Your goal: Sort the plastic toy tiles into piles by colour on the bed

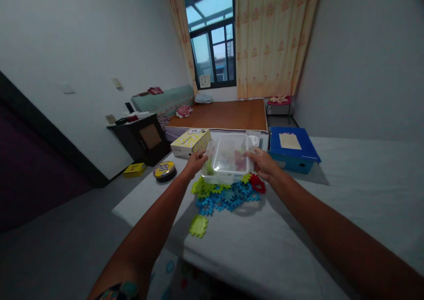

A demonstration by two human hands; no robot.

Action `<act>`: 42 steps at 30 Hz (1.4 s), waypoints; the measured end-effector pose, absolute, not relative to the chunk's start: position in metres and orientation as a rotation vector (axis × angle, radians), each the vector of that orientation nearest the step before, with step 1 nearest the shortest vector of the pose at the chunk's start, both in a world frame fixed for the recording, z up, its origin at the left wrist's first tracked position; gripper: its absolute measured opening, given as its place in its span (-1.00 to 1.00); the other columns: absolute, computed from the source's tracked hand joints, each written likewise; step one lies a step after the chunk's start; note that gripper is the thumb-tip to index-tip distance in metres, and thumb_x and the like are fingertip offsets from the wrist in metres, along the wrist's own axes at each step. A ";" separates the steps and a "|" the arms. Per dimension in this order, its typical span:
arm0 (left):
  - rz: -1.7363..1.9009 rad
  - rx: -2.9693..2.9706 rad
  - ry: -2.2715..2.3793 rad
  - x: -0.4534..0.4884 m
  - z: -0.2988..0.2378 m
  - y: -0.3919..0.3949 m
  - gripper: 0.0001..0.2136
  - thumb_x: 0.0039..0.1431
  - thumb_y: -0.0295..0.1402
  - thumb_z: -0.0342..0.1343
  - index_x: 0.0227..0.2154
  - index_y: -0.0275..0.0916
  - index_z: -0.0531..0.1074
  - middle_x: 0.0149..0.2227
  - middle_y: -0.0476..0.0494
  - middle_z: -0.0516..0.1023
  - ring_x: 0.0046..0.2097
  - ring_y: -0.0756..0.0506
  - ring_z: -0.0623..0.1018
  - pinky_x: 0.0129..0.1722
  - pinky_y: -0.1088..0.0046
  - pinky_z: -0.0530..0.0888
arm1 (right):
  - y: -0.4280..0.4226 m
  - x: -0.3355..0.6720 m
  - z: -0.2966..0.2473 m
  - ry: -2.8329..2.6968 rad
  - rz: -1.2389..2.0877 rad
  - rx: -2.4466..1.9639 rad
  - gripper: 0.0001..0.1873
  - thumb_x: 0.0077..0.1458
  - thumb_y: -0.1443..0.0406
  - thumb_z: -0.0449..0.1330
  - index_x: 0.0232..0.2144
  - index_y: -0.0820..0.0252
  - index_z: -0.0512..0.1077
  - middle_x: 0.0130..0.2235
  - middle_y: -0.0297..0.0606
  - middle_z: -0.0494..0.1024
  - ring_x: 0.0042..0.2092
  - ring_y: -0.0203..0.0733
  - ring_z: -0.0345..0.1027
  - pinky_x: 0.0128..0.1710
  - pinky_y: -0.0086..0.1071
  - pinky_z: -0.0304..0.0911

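A clear plastic storage box [228, 156] with a translucent lid is held over the table between both hands. My left hand [197, 159] grips its left side, the fingers closed on the edge. On the opposite side my right hand [261, 162] is closed on the box's right edge. Some green and reddish shapes show faintly through the plastic. Below and in front of it lies a pile of blue gear-shaped pieces [221, 199], with green pieces [203, 188] at the left and a red piece [257, 183] at the right. One green square piece [198, 226] lies apart, nearer me.
A yellow and white carton [191, 142] stands behind my left hand, and a round yellow-topped tin [164, 171] sits near the table's left edge. At the right is a blue lidded box [293, 148]. A dark cabinet [141, 140] and a bed [225, 114] are beyond.
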State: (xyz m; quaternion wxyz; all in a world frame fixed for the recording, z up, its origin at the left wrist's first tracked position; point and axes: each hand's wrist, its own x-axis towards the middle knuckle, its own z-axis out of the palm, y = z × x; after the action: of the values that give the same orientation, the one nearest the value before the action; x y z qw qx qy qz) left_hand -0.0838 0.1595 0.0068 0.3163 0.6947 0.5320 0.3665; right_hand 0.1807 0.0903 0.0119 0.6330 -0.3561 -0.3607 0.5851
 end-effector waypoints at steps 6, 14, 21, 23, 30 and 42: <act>1.011 1.517 1.341 -0.101 0.004 0.153 -0.52 0.15 -0.07 0.07 0.04 -0.23 0.50 -0.29 -0.15 0.58 -0.35 -0.04 0.49 -0.41 0.49 0.38 | 0.124 0.149 0.000 -0.878 1.484 -0.816 -0.68 -0.24 0.31 0.43 -0.38 0.16 0.43 -0.42 -0.32 0.65 -0.47 -0.23 0.51 -0.51 -0.45 0.44; 0.970 1.436 1.328 -0.110 0.001 0.148 -0.61 0.05 -0.12 0.10 -0.08 -0.10 0.54 -0.35 -0.04 0.52 -0.37 -0.01 0.40 -0.39 0.49 0.34 | 0.133 0.149 0.004 -1.052 1.510 -0.887 -0.74 -0.14 0.26 0.41 -0.36 0.18 0.47 -0.39 -0.25 0.64 -0.42 -0.20 0.51 -0.40 -0.42 0.45; 0.932 1.300 1.321 -0.109 0.006 0.144 -0.56 0.02 0.07 0.11 -0.23 -0.20 0.49 -0.30 -0.09 0.49 -0.40 0.01 0.40 -0.44 0.50 0.34 | 0.136 0.151 0.001 -1.267 1.234 -1.200 -0.63 -0.05 0.08 0.35 -0.25 0.19 0.48 -0.29 -0.24 0.63 -0.30 -0.18 0.50 -0.43 -0.45 0.34; 0.904 1.346 1.354 -0.108 0.009 0.143 -0.50 -0.04 0.14 0.15 -0.25 -0.21 0.49 -0.32 -0.08 0.49 -0.40 0.01 0.40 -0.44 0.50 0.34 | 0.137 0.151 -0.004 -1.344 1.200 -1.301 -0.63 0.03 0.03 0.28 -0.26 0.20 0.49 -0.30 -0.25 0.63 -0.33 -0.20 0.47 -0.48 -0.48 0.27; 0.945 1.285 1.355 -0.112 0.006 0.146 -0.54 -0.14 0.06 0.24 -0.32 -0.22 0.47 -0.44 -0.03 0.46 -0.46 0.01 0.38 -0.48 0.50 0.30 | 0.137 0.145 -0.011 -1.408 1.337 -1.191 -0.58 0.04 -0.01 0.28 -0.21 0.18 0.52 -0.22 -0.22 0.64 -0.23 -0.12 0.49 -0.28 -0.34 0.38; 0.963 1.353 1.134 -0.071 0.036 0.139 -0.51 -0.03 0.04 0.24 -0.14 -0.23 0.48 -0.22 -0.16 0.57 -0.35 -0.02 0.54 -0.41 0.48 0.47 | 0.127 0.174 0.021 -1.072 1.132 -0.912 -0.16 -0.18 0.14 0.38 0.19 -0.01 0.24 0.05 -0.21 0.49 -0.02 -0.02 0.44 -0.05 -0.15 0.42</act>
State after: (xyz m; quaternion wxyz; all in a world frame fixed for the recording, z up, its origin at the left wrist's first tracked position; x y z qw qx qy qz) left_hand -0.0712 0.1392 0.0359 0.5356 0.5681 0.4763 0.4044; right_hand 0.1744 0.1266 0.0214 0.6193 -0.3967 -0.4660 0.4920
